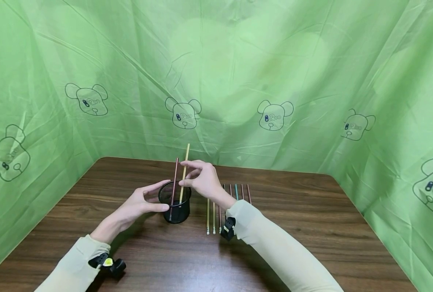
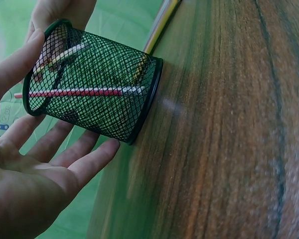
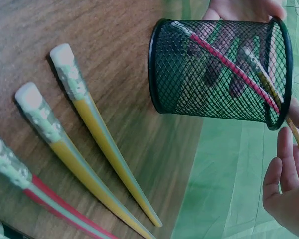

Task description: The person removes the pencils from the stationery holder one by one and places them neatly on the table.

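A black mesh pencil cup (image 1: 177, 215) stands upright on the table. My left hand (image 1: 135, 206) holds it from the left, thumb at the near side of the rim, fingers round the far side. My right hand (image 1: 206, 181) pinches a yellow pencil (image 1: 188, 151) above the cup, and its eraser end is down inside the mesh. A red pencil (image 1: 175, 170) leans in the cup with its eraser end at the bottom, as the right wrist view shows. The yellow pencil's eraser (image 3: 247, 52) hangs above the cup's base.
To the right of the cup lies a row of several pencils, among them a yellow pencil (image 1: 208, 217) and a teal pencil (image 1: 236, 191). My right forearm crosses over part of them. Behind the brown wooden table (image 1: 304, 219) hangs a green cloth (image 1: 231, 61).
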Demonstrator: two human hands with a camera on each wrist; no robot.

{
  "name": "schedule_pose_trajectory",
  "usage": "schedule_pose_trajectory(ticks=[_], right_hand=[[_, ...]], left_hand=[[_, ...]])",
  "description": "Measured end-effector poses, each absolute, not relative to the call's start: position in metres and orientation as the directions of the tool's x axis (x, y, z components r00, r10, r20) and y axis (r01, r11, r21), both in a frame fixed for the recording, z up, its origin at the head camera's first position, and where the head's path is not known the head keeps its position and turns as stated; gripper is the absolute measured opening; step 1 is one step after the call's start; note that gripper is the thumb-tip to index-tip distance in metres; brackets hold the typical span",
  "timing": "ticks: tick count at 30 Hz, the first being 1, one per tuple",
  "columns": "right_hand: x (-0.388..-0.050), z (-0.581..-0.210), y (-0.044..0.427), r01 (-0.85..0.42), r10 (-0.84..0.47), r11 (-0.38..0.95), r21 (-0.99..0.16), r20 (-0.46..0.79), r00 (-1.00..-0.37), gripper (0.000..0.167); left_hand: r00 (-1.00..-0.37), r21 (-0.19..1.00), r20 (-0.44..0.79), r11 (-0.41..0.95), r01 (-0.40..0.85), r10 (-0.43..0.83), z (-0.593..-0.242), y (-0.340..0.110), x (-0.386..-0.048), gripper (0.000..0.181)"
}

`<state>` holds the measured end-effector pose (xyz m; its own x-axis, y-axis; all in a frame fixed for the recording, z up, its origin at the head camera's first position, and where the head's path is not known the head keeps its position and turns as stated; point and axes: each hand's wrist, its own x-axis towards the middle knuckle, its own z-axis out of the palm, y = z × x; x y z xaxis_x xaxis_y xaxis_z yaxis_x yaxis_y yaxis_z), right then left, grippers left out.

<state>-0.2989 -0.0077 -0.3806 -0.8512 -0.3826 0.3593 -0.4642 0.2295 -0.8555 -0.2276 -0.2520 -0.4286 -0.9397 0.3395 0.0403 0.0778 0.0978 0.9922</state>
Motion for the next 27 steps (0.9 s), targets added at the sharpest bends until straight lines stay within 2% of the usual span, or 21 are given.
schedule_pose_trajectory(ticks=[10, 27], right_hand=[[-0.3, -0.373, -0.002, -0.438, -0.393, 0.192, -0.878, 0.34, -0.854, 0.056], [-0.302, -0.351, 0.007, -0.427, -0.465, 0.1, -0.899, 0.337, -0.819, 0.061]], left_hand=[[-0.941, 0.991, 0.033, 0.108, 0.073, 0.336, -0.429, -0.252, -0.227, 0.081], [-0.941, 0.99, 0.049, 0.108, 0.09, 0.336, -0.426, -0.251, -0.225, 0.082]])
